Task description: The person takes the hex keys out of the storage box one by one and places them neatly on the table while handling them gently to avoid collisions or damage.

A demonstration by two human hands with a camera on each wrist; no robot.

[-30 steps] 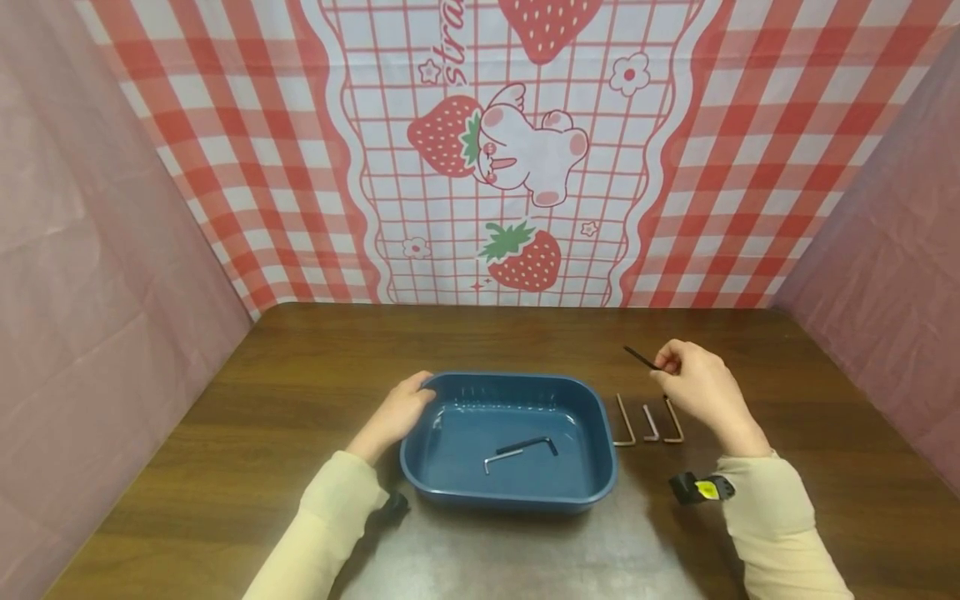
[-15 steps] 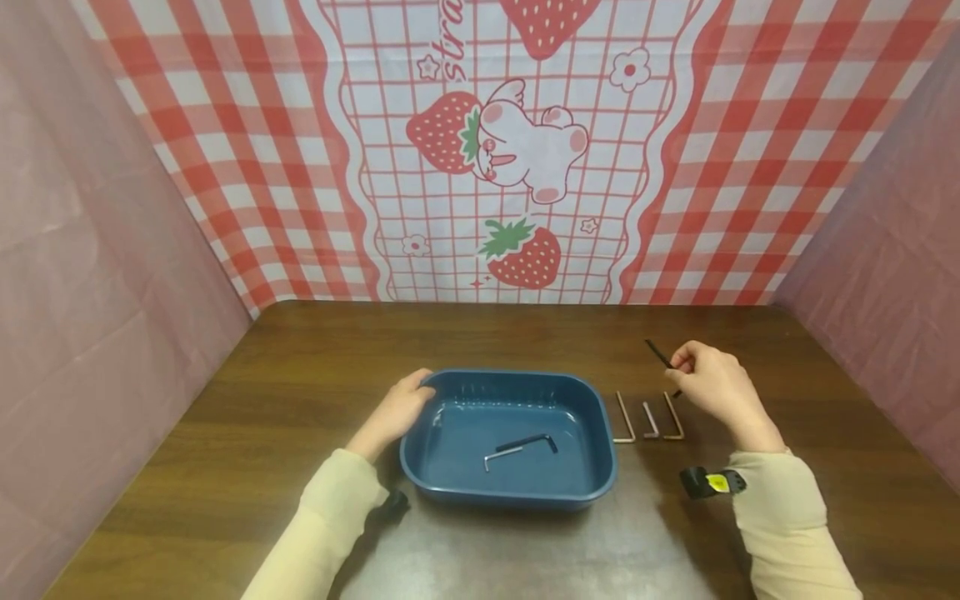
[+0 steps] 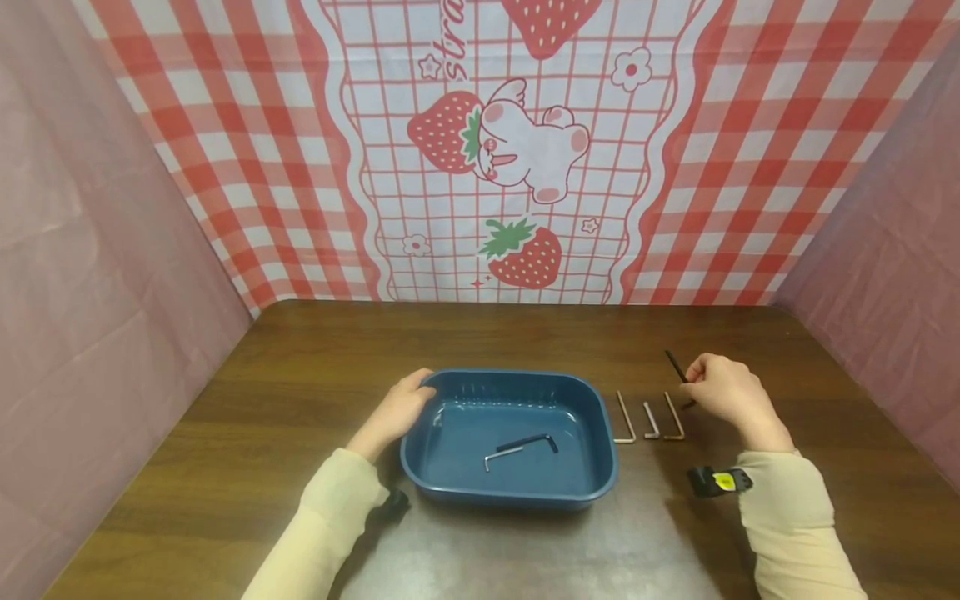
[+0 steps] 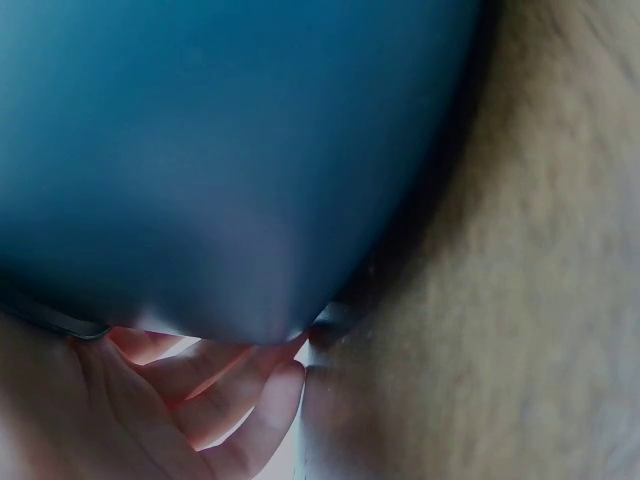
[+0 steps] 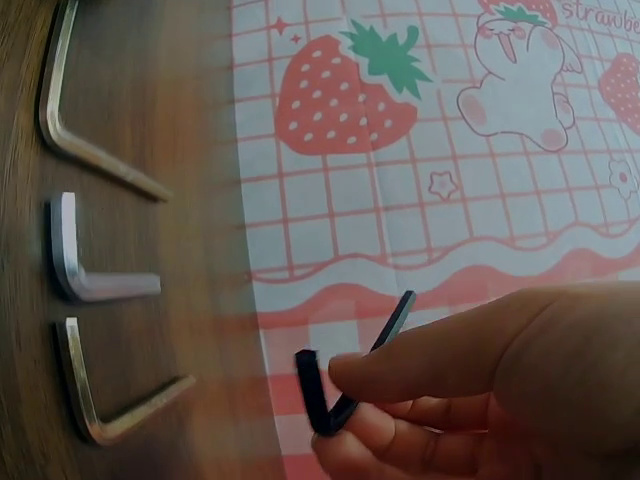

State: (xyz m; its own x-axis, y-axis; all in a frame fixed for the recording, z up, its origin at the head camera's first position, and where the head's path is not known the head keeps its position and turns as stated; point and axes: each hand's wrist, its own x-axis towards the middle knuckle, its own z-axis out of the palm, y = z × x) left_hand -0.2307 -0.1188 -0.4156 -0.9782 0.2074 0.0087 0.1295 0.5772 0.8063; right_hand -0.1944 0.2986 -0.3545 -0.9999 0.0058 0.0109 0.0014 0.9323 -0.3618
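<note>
My right hand [image 3: 731, 396] pinches a black hex key [image 3: 677, 365] between thumb and fingers, held at the right of the table. In the right wrist view the key's short bent end [image 5: 312, 385] sticks out beside the thumb. My left hand [image 3: 393, 417] grips the left back corner of a blue tray [image 3: 517, 501], its fingers [image 4: 235, 395] against the outer wall. Inside the tray lie a black hex key [image 3: 553, 444] and a silver hex key [image 3: 502, 455], one touching or close to the other.
Right of the tray, a long brassy hex key [image 3: 627, 423], a short silver hex key [image 3: 652, 423] and a bronze hex key [image 3: 677, 421] lie in a row on the wooden table [image 3: 300, 350]. A strawberry-print cloth [image 3: 300, 167] hangs behind the table.
My right hand has moved right and slightly toward me with the black hex key, which has turned to point more away from me. The left hand and tray have stayed still.
</note>
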